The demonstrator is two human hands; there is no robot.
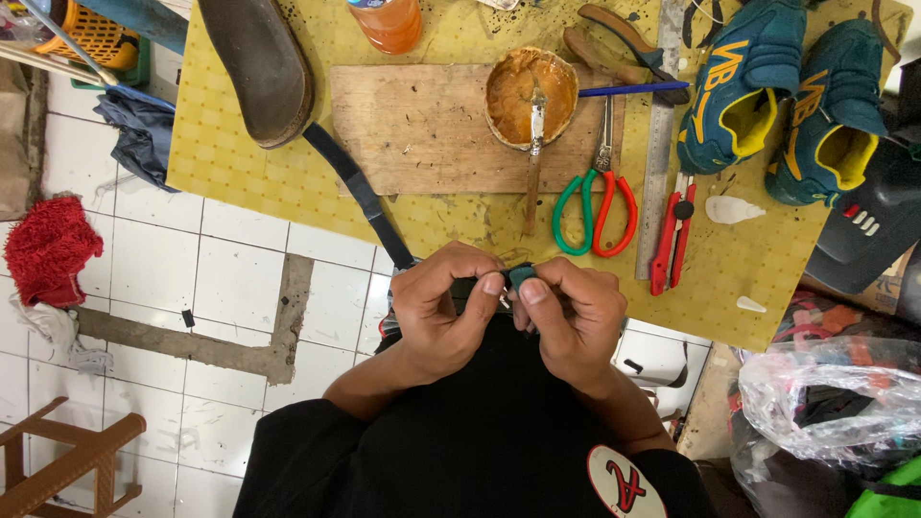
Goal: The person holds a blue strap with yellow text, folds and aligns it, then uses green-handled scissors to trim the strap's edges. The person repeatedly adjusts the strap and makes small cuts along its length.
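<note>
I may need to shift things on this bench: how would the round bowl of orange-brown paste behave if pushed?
The bowl looks rounded underneath, so it may rock or tip. The brush resting in it would likely swing or drop out. Its paste looks sticky and could smear the wooden board.

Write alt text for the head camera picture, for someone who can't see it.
Seen from above, a person's left hand and right hand pinch a small teal piece on a black strap at the edge of a yellow worktable. On the table lie a wooden board, a bowl of brown glue, scissors and teal shoes.
</note>
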